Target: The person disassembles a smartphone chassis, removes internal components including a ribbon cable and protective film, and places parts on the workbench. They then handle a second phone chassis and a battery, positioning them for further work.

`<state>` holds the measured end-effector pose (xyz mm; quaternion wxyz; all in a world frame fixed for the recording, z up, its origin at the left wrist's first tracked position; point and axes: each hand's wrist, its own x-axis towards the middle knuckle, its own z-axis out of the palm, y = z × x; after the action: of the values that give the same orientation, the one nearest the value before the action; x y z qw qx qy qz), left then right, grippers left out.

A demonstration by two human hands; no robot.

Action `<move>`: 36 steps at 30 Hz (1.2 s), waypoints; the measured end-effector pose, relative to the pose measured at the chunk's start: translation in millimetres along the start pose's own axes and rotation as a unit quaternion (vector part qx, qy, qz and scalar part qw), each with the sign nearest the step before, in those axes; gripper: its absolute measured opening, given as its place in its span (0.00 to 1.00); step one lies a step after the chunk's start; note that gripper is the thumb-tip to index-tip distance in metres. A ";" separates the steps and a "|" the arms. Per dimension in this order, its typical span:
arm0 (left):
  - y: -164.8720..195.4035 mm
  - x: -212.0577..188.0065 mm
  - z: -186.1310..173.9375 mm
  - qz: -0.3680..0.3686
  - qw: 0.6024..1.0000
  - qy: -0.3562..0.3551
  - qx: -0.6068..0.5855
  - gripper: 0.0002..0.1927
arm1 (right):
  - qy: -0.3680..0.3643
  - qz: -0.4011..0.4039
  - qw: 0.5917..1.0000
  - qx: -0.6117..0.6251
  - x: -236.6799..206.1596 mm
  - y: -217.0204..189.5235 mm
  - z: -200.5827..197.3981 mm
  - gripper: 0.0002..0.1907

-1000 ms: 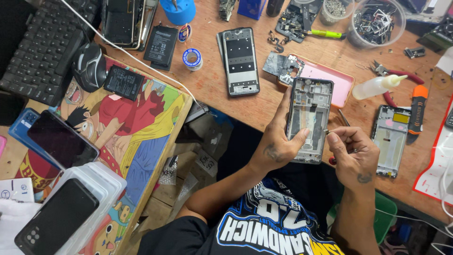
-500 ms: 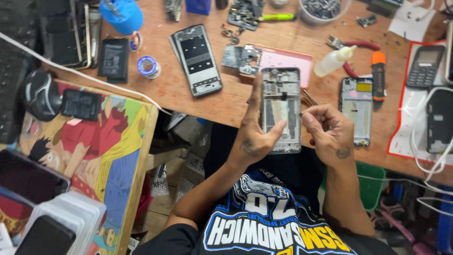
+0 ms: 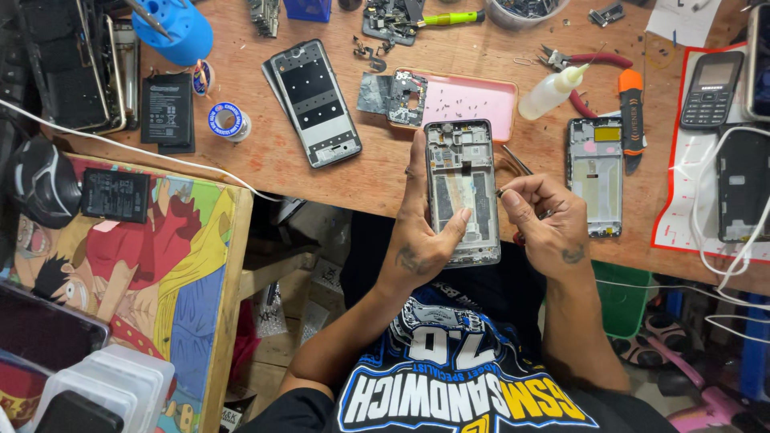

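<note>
Between both hands, rectangular metal phone frame (image 3: pixel 463 191)

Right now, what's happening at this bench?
A person holds an opened phone frame in the left hand over the bench edge. The right hand pinches tweezers beside it. A pink tray, another frame, pliers and a glue bottle lie on the bench.
</note>
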<state>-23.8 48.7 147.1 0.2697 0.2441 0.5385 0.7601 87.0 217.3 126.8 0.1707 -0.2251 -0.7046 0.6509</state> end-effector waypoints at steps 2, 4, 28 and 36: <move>-0.7 -1.6 -1.1 -0.013 1.000 0.003 0.003 0.46 | -0.014 -0.003 1.000 0.018 -0.3 0.2 -0.9 0.06; -1.4 -2.8 -2.9 -0.002 0.999 -0.001 0.037 0.36 | -0.016 -0.012 1.000 0.023 -2.3 -1.2 -0.8 0.06; -3.5 -4.4 -18.9 -0.058 0.995 -0.006 0.081 0.10 | 0.066 -0.014 0.994 -0.091 11.2 -19.0 13.2 0.05; 4.8 -11.7 -17.5 -0.056 0.996 -0.025 0.071 0.27 | 0.068 -0.026 0.992 -0.105 20.6 -22.8 15.2 0.04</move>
<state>-27.4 27.5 145.5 0.3075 0.2507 0.5970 0.6972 59.5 214.5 146.9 0.2108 -0.2669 -0.7618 0.5514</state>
